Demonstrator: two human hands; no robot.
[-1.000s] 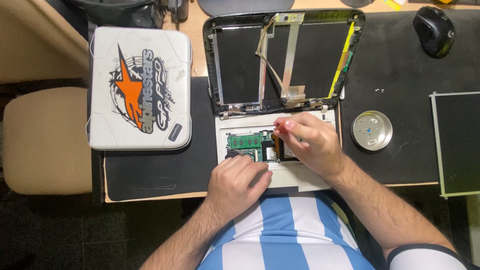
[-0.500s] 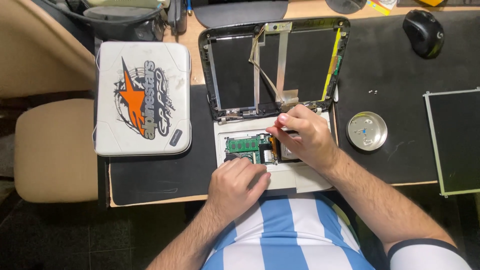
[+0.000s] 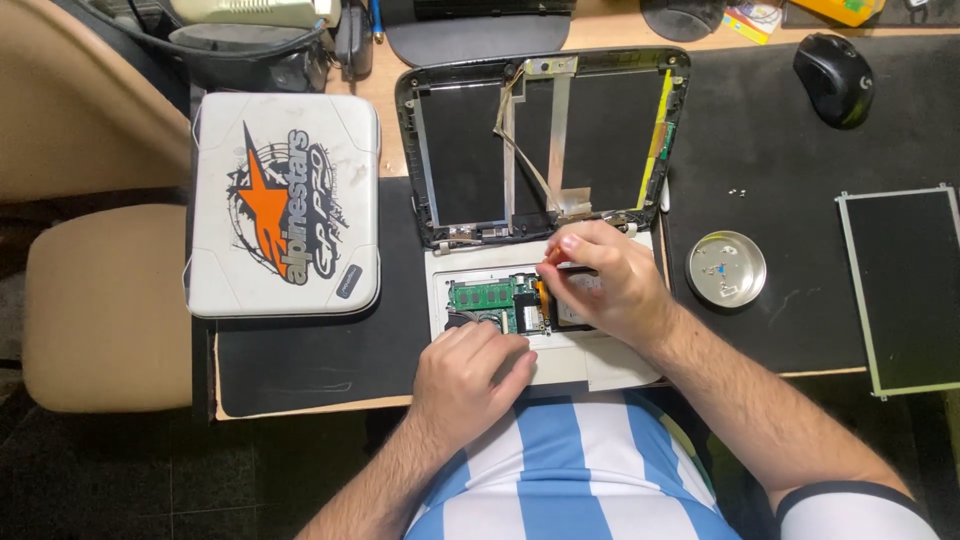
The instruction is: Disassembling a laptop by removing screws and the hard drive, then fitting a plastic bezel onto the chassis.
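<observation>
Opened small laptop (image 3: 540,300) at frame centre on a black mat (image 3: 800,180) over the bench (image 3: 385,60), white base toward 6 o'clock, stripped screen shell (image 3: 545,140) laid flat toward 12 o'clock with loose ribbon cables across it. Left hand (image 3: 470,375) resting palm down on the base's front edge, fingers curled loosely together, gripping nothing visible. Right hand (image 3: 600,285) at 1 o'clock from the left, fingertips pinched around a thin tool (image 3: 560,266), tip lost behind the fingers, over the exposed boards. Green memory module (image 3: 482,295) just at 9 o'clock of that hand, inside the open bay. Round metal dish (image 3: 726,268) with tiny screws at 3 o'clock, well apart. Bare display panel (image 3: 905,285) farther toward 3 o'clock. Black mouse (image 3: 833,78) at 2 o'clock. White hard case (image 3: 285,205) with an orange star at 9 o'clock. Tan chair seat (image 3: 105,310) beyond at 8 o'clock.
</observation>
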